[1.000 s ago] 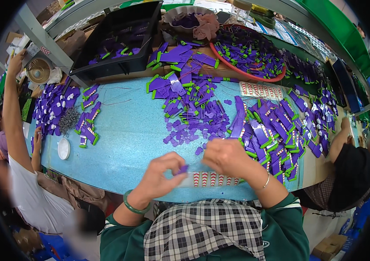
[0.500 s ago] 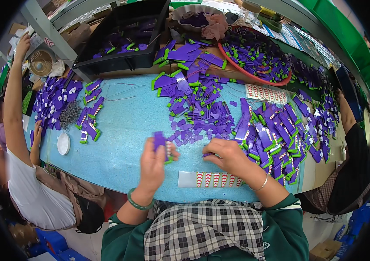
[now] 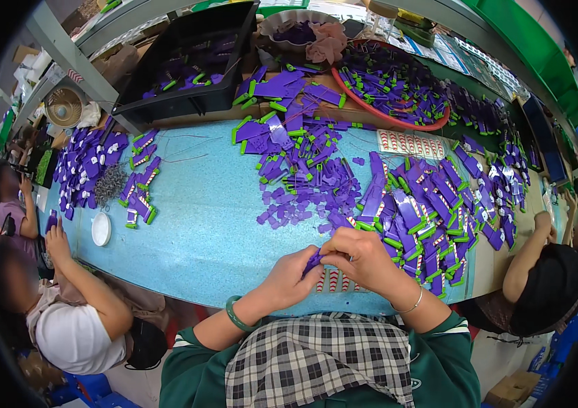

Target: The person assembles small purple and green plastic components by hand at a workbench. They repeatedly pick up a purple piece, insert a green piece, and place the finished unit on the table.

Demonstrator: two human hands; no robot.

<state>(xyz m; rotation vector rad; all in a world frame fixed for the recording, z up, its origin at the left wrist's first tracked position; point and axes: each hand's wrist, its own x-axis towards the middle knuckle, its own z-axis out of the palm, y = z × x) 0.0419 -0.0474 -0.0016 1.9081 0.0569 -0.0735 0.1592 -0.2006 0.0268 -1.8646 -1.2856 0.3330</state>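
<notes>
Close in front of me, my left hand is closed around a purple plastic part, and only a small stretch of it shows between the fingers. My right hand meets it from the other side, its thumb and fingertips pinched at the part's end. Whether a smaller piece sits in that pinch is hidden. Beneath both hands lies a sticker sheet with red and white arrow stripes, partly covered. Just beyond them spreads a pile of small purple pieces.
Finished-looking purple and green clips are heaped right of my hands. A red-rimmed basket and a black bin stand at the back. At left are a white dish and metal springs. People sit on both sides.
My left hand has moved right and down with the purple part, turning it, and now meets my right hand above the sticker sheet. The neighbour on the left has lowered a raised arm.
</notes>
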